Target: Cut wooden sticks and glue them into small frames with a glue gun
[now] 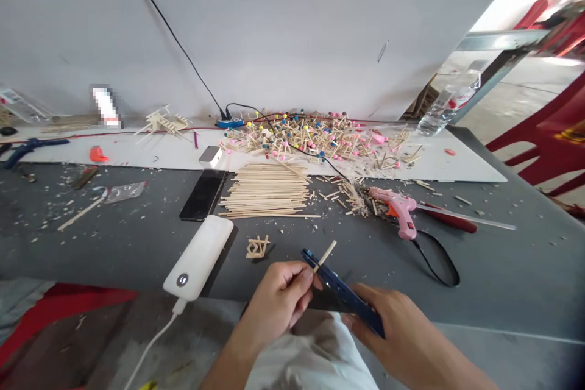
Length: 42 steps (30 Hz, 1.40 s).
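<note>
Between thumb and fingers, my left hand pinches a short wooden stick that points up and to the right. My right hand is wrapped round the handles of blue cutting pliers. The jaws of the pliers lie across the stick close to my left fingertips; whether they bite into it I cannot tell. Just beyond my left hand stands a small frame of glued sticks. Farther back lies a row of long wooden sticks side by side.
A white power bank with a cable and a black phone lie left. At right rests a pink glue gun. Behind, a pile of stick pieces with coloured balls sits before a white board. A water bottle stands back right.
</note>
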Each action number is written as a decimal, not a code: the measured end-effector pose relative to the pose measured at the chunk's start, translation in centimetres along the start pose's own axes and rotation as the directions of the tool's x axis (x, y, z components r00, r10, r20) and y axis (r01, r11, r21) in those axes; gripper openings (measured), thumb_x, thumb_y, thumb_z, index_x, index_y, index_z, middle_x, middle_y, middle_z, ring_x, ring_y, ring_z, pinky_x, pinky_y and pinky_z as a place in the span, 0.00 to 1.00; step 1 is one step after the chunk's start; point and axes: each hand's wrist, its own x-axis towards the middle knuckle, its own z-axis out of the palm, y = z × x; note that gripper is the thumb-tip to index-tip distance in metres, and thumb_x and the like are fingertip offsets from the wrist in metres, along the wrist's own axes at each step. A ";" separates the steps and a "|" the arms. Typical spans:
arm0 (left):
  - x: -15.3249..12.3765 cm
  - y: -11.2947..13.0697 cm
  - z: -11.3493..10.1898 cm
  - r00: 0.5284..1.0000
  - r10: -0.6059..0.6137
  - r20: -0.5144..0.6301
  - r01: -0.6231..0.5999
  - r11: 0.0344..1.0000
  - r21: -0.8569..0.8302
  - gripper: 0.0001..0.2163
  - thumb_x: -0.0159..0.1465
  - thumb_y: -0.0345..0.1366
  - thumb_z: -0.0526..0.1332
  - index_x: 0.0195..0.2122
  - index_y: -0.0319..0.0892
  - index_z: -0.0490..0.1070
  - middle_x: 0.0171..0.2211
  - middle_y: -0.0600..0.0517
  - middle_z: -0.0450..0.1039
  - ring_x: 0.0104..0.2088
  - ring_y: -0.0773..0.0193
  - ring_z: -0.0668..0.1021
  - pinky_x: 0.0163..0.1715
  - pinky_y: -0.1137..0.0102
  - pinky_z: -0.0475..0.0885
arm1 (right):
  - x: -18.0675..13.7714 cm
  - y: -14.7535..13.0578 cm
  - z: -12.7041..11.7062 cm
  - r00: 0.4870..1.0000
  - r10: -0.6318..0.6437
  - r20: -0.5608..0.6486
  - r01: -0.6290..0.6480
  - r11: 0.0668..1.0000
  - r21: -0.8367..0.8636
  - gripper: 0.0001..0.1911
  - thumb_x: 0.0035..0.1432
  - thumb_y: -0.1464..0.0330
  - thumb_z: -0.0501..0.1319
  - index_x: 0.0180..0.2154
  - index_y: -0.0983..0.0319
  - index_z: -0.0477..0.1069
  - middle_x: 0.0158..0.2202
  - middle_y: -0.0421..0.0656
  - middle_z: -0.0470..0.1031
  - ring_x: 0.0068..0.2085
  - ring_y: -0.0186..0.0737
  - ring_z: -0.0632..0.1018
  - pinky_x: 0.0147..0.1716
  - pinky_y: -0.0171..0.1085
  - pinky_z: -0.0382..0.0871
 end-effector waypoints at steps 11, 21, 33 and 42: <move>-0.7 -1.0 -0.4 0.992 0.097 -0.082 -0.077 0.974 0.213 0.22 0.68 0.52 0.55 0.28 0.37 0.70 0.19 0.55 0.64 0.16 0.73 0.65 0.17 0.76 0.56 | -0.5 -0.2 0.2 1.000 0.007 0.013 -0.008 0.996 0.093 0.12 0.60 0.62 0.56 0.38 0.57 0.77 0.38 0.43 0.81 0.36 0.44 0.79 0.35 0.38 0.67; -1.7 -0.2 -0.4 0.979 0.089 -0.183 -0.042 0.968 0.249 0.18 0.67 0.47 0.57 0.29 0.37 0.73 0.20 0.55 0.67 0.15 0.72 0.66 0.16 0.76 0.57 | 0.0 -0.3 1.0 0.999 -0.039 0.021 0.039 0.999 -0.003 0.11 0.61 0.61 0.54 0.36 0.58 0.73 0.35 0.44 0.80 0.34 0.44 0.78 0.32 0.38 0.63; -2.3 -0.6 -0.1 0.975 0.117 -0.192 -0.061 0.960 0.272 0.17 0.67 0.45 0.57 0.31 0.37 0.76 0.20 0.55 0.66 0.17 0.71 0.64 0.18 0.75 0.56 | -0.8 -0.4 1.3 0.998 -0.047 0.051 0.047 0.999 0.012 0.12 0.61 0.60 0.55 0.38 0.58 0.74 0.35 0.44 0.80 0.32 0.44 0.77 0.31 0.37 0.62; -2.8 -0.7 0.1 0.973 0.128 -0.191 -0.068 0.954 0.293 0.16 0.68 0.44 0.56 0.29 0.38 0.73 0.20 0.54 0.66 0.17 0.71 0.63 0.19 0.75 0.55 | -0.8 -0.2 1.7 0.998 -0.057 0.032 0.058 0.998 -0.040 0.13 0.63 0.59 0.53 0.35 0.58 0.73 0.33 0.45 0.80 0.31 0.44 0.77 0.30 0.38 0.61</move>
